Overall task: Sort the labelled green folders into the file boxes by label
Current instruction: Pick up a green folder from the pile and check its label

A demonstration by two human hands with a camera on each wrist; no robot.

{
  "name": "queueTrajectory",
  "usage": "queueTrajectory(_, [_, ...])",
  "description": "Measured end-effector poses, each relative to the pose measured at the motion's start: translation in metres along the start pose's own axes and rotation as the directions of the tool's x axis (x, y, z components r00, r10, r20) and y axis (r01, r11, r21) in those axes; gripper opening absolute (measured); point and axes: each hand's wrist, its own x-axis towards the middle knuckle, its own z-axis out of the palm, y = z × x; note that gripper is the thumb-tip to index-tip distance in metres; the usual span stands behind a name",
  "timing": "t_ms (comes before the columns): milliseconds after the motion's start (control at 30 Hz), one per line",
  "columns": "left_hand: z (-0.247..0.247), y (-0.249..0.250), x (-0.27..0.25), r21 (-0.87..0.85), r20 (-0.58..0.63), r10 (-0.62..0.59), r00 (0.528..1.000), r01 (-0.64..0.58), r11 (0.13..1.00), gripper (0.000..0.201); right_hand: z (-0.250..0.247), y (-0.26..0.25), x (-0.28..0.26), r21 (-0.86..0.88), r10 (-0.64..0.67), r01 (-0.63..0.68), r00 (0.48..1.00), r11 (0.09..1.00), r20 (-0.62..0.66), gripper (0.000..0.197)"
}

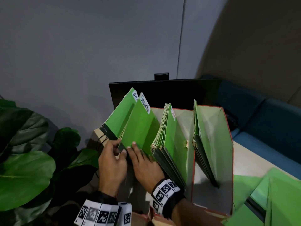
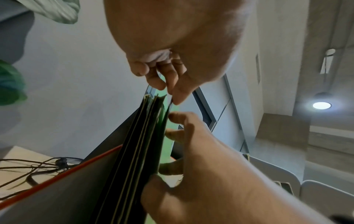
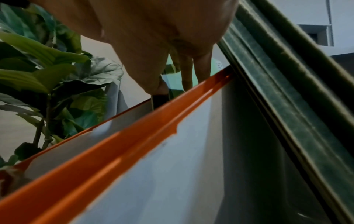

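Green folder (image 1: 140, 126) labelled "Security", upright, tilted left, left hand (image 1: 112, 165) pinching its near edge, right hand (image 1: 145, 165) fingers straight, flat against its face beside left fingertips.

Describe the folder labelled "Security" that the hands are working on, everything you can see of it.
The Security folder is a bright green card folder with a white tab at its top corner, handwritten in dark ink. It leans back to the left at the front of the leftmost folder group, with another green folder tabbed "SEC" behind it. Its lower edge looks dark. The right hand lies with straight fingers on its lower front face; the left hand pinches the lower corner edge beside it.
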Motion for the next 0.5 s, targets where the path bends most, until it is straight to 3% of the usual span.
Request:
queueTrajectory(100, [0.005, -0.003, 0.002, 0.209, 0.0, 0.043, 0.999, -0.042, 0.977, 0.038, -0.003, 0.003, 0.001, 0.01, 0.015, -0.015, 0.999, 1.0, 0.053, 0.066])
queueTrajectory(200, [0.004, -0.007, 0.004, 0.441, 0.057, 0.105, 0.993, -0.119, 0.889, 0.048, -0.004, 0.004, -0.002, -0.022, 0.038, -0.035, 0.986, 0.999, 0.165, 0.073])
queueTrajectory(333, [0.009, 0.004, -0.002, 0.487, 0.065, 0.092, 0.994, -0.112, 0.866, 0.061, -0.006, 0.007, -0.008, 0.017, 0.052, -0.058, 0.972, 0.998, 0.229, 0.082])
queueTrajectory(400, [0.018, 0.021, -0.012, 0.401, 0.076, 0.177, 0.981, -0.193, 0.896, 0.057, -0.017, 0.011, -0.02, 0.039, 0.031, -0.04, 0.979, 0.998, 0.203, 0.063])
queueTrajectory(500, [0.04, 0.049, -0.029, 0.168, 0.146, 0.388, 0.91, -0.409, 0.897, 0.051, -0.043, 0.027, -0.054, 0.083, -0.17, 0.166, 0.985, 0.983, 0.039, 0.02])
